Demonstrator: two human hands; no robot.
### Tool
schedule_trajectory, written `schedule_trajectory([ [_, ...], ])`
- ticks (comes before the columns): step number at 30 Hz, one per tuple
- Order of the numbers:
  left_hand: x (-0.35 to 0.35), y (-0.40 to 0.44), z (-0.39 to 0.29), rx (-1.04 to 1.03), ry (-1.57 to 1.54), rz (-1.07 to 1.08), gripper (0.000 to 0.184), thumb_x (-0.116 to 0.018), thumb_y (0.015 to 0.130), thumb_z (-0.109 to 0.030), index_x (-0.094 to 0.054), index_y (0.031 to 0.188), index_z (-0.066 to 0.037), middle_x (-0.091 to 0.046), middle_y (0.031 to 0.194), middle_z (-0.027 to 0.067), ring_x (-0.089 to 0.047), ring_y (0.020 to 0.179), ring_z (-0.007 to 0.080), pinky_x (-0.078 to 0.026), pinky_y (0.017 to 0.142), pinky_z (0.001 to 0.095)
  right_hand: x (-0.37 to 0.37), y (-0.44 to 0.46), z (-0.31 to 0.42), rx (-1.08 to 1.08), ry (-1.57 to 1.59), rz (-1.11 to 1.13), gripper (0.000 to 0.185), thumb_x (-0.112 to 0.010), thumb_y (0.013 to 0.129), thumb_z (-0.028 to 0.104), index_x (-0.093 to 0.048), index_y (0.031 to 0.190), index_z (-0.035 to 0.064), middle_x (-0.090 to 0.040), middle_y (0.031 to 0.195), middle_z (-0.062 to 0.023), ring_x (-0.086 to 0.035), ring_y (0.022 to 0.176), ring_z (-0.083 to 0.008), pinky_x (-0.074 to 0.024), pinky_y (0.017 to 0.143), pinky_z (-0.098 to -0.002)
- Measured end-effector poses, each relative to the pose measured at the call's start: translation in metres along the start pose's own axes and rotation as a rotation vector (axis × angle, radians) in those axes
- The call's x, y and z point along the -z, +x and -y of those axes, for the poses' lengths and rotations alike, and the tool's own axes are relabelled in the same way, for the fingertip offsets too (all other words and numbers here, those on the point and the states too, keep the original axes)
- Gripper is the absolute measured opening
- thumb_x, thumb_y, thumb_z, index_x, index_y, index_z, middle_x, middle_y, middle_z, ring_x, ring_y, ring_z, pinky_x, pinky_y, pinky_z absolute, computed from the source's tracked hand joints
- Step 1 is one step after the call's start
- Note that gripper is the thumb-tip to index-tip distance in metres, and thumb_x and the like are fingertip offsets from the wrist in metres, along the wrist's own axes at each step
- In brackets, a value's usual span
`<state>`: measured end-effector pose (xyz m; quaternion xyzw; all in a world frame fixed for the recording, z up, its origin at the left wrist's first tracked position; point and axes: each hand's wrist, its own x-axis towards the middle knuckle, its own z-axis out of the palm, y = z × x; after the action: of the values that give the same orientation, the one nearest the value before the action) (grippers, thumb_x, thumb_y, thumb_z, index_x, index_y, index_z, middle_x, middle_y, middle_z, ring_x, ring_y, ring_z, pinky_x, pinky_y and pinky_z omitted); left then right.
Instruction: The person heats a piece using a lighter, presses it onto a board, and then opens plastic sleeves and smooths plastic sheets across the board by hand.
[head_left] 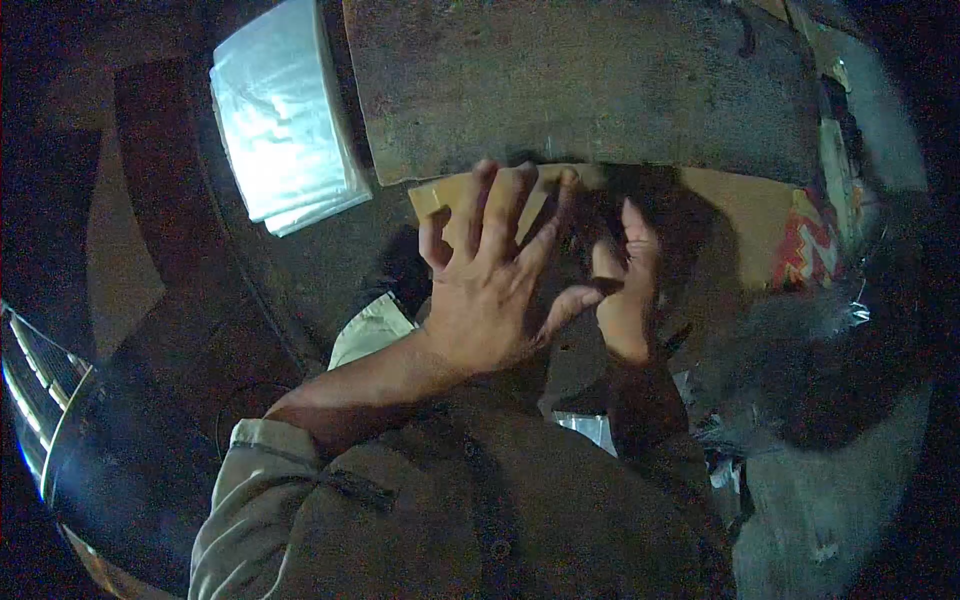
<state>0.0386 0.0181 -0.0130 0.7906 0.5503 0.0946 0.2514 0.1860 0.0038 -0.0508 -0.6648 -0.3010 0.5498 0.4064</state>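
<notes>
My left hand (487, 275) is spread over a flat tan strip (740, 220) that looks like card, its fingers stretched forward and apart. Whether the fingertips press on the strip or hover just above it, I cannot tell. Close beside it on the right, my right hand (630, 285) is half in shadow, with the digits that show held apart. Nothing visible is gripped by either hand. The left thumb reaches across towards the right hand. Deep shadow hides part of the strip around the right fingers.
A large worn board (590, 85) lies beyond the strip. At the upper left is a stack of shiny clear plastic sheets or bags (285, 120). A red and white printed patch (805, 245) shows at the strip's right end, near crumpled clear plastic (815, 315).
</notes>
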Motion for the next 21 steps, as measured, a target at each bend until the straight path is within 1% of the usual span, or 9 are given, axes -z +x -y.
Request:
schedule_trajectory([
  [2,-0.004,0.004,0.001,0.009,0.056,0.042,0.082,-0.051,0.076,-0.067,-0.034,0.141,-0.020,-0.028,0.140,0.0186,-0.018,0.131,0.0408,-0.012,0.102,0.0557,-0.002,0.001,-0.001,0.135,0.075,0.012,0.028,-0.058,0.083,0.010,-0.055,0.109,0.0007,-0.061,0.096,-0.0057,-0.055,0.087,-0.0124,-0.0446,0.078,-0.0279],
  [5,-0.008,0.004,0.004,0.001,0.151,0.040,0.083,-0.047,0.076,-0.070,-0.035,0.141,-0.020,-0.026,0.142,0.0173,-0.018,0.132,0.0396,-0.011,0.102,0.0555,0.000,0.003,-0.002,0.138,-0.035,0.016,0.026,-0.061,0.085,0.014,-0.055,0.106,-0.0001,-0.060,0.095,-0.0062,-0.054,0.086,-0.0127,-0.0441,0.078,-0.0288],
  [6,-0.009,0.004,0.004,0.001,0.151,0.041,0.083,-0.047,0.076,-0.070,-0.035,0.141,-0.020,-0.026,0.142,0.0173,-0.018,0.132,0.0396,-0.011,0.102,0.0555,-0.001,0.002,0.003,0.120,-0.070,0.006,0.026,-0.061,0.085,0.016,-0.055,0.104,-0.0002,-0.061,0.095,-0.0067,-0.055,0.087,-0.0130,-0.0439,0.078,-0.0287],
  [8,-0.011,0.004,0.006,0.019,0.114,0.002,0.076,-0.042,0.078,-0.069,-0.037,0.140,-0.024,-0.031,0.142,0.0125,-0.022,0.133,0.0340,-0.012,0.097,0.0549,0.000,0.001,0.004,0.098,-0.106,-0.004,0.025,-0.062,0.085,0.017,-0.056,0.103,-0.0003,-0.061,0.095,-0.0072,-0.055,0.088,-0.0133,-0.0438,0.079,-0.0285],
  [11,-0.011,0.004,0.005,0.019,0.113,0.014,0.076,-0.043,0.078,-0.068,-0.036,0.140,-0.024,-0.031,0.142,0.0121,-0.022,0.133,0.0338,-0.012,0.097,0.0546,0.002,0.003,0.000,0.110,-0.121,0.020,0.025,-0.061,0.086,0.017,-0.056,0.103,-0.0001,-0.061,0.095,-0.0080,-0.055,0.088,-0.0137,-0.0438,0.079,-0.0284],
  [14,-0.009,0.004,0.006,0.015,0.131,0.022,0.076,-0.043,0.078,-0.068,-0.036,0.140,-0.024,-0.032,0.142,0.0117,-0.022,0.133,0.0339,-0.013,0.097,0.0544,0.002,0.003,0.000,0.063,-0.120,0.009,0.024,-0.061,0.086,0.017,-0.056,0.103,0.0001,-0.061,0.095,-0.0082,-0.056,0.087,-0.0143,-0.0437,0.079,-0.0285],
  [16,-0.010,0.004,0.007,0.011,0.128,0.018,0.076,-0.043,0.078,-0.068,-0.036,0.140,-0.024,-0.032,0.142,0.0114,-0.021,0.133,0.0337,-0.014,0.097,0.0543,0.005,0.004,-0.008,0.069,-0.193,-0.002,0.025,-0.062,0.086,0.016,-0.056,0.104,0.0002,-0.061,0.096,-0.0081,-0.056,0.088,-0.0147,-0.0438,0.079,-0.0285],
  [20,-0.012,0.004,0.008,0.013,0.106,0.010,0.076,-0.044,0.078,-0.068,-0.036,0.140,-0.024,-0.031,0.143,0.0112,-0.020,0.134,0.0332,-0.014,0.097,0.0540,0.001,0.002,-0.001,0.068,-0.125,-0.005,0.026,-0.063,0.085,0.016,-0.056,0.105,0.0004,-0.061,0.097,-0.0078,-0.055,0.089,-0.0148,-0.0438,0.079,-0.0286],
  [21,-0.012,0.004,0.008,0.013,0.105,0.011,0.076,-0.044,0.078,-0.068,-0.036,0.140,-0.024,-0.031,0.143,0.0112,-0.020,0.134,0.0332,-0.014,0.097,0.0540,0.001,0.001,-0.005,0.113,-0.151,-0.030,0.026,-0.063,0.085,0.016,-0.056,0.105,0.0004,-0.061,0.097,-0.0078,-0.055,0.088,-0.0145,-0.0438,0.079,-0.0284],
])
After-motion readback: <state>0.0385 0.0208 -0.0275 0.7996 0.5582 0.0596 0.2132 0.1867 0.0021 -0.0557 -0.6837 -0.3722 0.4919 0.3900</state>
